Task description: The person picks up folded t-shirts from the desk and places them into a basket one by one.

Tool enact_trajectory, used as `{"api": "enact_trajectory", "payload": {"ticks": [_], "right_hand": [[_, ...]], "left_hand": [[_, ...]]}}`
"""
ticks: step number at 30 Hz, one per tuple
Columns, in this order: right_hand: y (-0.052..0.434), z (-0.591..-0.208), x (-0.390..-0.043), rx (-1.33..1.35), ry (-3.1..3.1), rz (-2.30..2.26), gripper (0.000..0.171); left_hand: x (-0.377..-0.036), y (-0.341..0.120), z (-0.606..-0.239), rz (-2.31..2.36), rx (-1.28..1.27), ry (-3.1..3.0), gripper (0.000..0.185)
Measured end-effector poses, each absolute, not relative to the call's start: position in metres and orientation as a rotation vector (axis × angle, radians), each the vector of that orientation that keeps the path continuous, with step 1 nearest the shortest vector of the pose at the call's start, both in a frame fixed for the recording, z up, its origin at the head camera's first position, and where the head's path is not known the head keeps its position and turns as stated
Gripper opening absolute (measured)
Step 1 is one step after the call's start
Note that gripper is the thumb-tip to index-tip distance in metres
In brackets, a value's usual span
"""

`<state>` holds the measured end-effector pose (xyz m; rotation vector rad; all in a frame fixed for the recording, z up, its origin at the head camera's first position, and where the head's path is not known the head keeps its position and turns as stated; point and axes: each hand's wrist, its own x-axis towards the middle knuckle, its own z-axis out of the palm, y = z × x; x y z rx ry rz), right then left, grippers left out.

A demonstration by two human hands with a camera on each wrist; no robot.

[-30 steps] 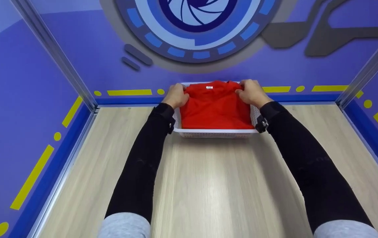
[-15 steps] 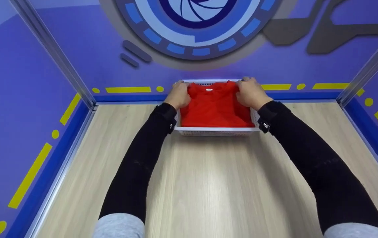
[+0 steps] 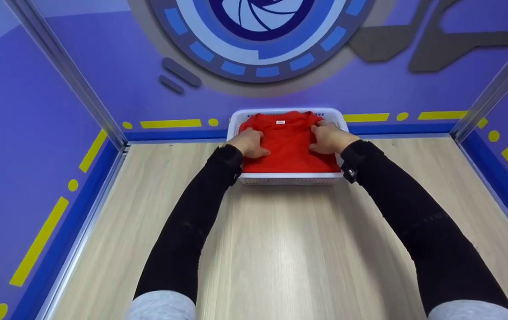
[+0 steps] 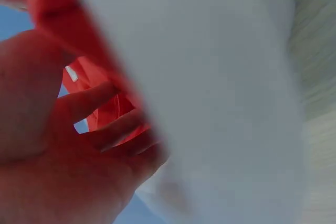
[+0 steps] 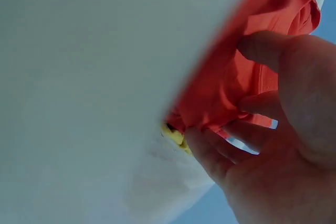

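A folded red shirt [image 3: 289, 149] lies in a white perforated basket [image 3: 289, 178] at the far end of the wooden table, with its collar and label toward the wall. My left hand [image 3: 250, 143] rests on the shirt's left part, fingers laid on the cloth. My right hand [image 3: 328, 138] rests on its right part, near the collar. In the left wrist view my left hand [image 4: 52, 145] touches the red cloth [image 4: 102, 114] beside the blurred basket wall [image 4: 220, 77]. In the right wrist view my right hand [image 5: 283, 145] lies against the red cloth [image 5: 231, 82].
The basket stands against the purple back wall [image 3: 103, 80]. Purple side panels with metal posts [image 3: 67, 75] close in the table [image 3: 289, 249] on the left and right. Both of my black sleeves reach across the wood.
Both hands have come back from the basket's far corners onto the middle of the shirt. The far rim of the basket now shows.
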<state>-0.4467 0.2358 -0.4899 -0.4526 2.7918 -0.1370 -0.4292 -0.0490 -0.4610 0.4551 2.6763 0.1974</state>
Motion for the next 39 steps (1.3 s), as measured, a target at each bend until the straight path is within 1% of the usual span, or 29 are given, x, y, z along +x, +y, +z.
{"api": "enact_trajectory", "payload": {"ticks": [2, 4, 6, 8, 10, 14, 16, 17, 19, 24, 28, 30, 35, 37, 39], "right_hand": [[0.235, -0.494, -0.451, -0.411, 2.756, -0.170, 0.089], [0.235, -0.496, -0.452, -0.371, 2.734, -0.207, 0.093], [0.235, -0.493, -0.447, -0.352, 2.725, -0.220, 0.093], [0.235, -0.487, -0.438, -0.373, 2.751, -0.218, 0.088], [0.233, -0.474, -0.422, -0.414, 2.798, -0.241, 0.079], [0.230, -0.447, -0.379, -0.583, 2.895, -0.360, 0.041], [0.232, -0.442, -0.364, -0.655, 2.887, -0.426, 0.023], [0.233, -0.442, -0.357, -0.691, 2.875, -0.439, 0.016], [0.235, -0.444, -0.346, -0.748, 2.839, -0.456, 0.012], [0.241, -0.459, -0.335, -0.807, 2.789, -0.550, 0.013], [0.246, -0.468, -0.340, -0.740, 2.778, -0.600, 0.014], [0.246, -0.471, -0.344, -0.689, 2.767, -0.591, 0.017], [0.242, -0.473, -0.345, -0.590, 2.739, -0.541, 0.048], [0.242, -0.472, -0.339, -0.600, 2.741, -0.541, 0.053], [0.243, -0.471, -0.331, -0.617, 2.756, -0.553, 0.054]], "left_hand": [[-0.419, -0.050, -0.452, 0.216, 0.473, 2.635, 0.081], [-0.413, -0.052, -0.449, 0.221, 0.489, 2.622, 0.084], [-0.406, -0.053, -0.445, 0.230, 0.513, 2.632, 0.082], [-0.401, -0.055, -0.444, 0.246, 0.552, 2.664, 0.078], [-0.395, -0.058, -0.442, 0.267, 0.607, 2.707, 0.068], [-0.377, -0.066, -0.438, 0.356, 0.757, 2.749, 0.041], [-0.368, -0.069, -0.437, 0.410, 0.839, 2.719, 0.028], [-0.364, -0.070, -0.437, 0.437, 0.872, 2.698, 0.023], [-0.357, -0.072, -0.440, 0.477, 0.930, 2.665, 0.017], [-0.349, -0.070, -0.448, 0.537, 0.943, 2.660, 0.014], [-0.352, -0.068, -0.454, 0.500, 0.871, 2.673, 0.015], [-0.355, -0.068, -0.455, 0.458, 0.804, 2.659, 0.017], [-0.354, -0.068, -0.450, 0.337, 0.684, 2.565, 0.053], [-0.348, -0.067, -0.447, 0.321, 0.686, 2.540, 0.062], [-0.338, -0.066, -0.444, 0.317, 0.721, 2.545, 0.063]]}}
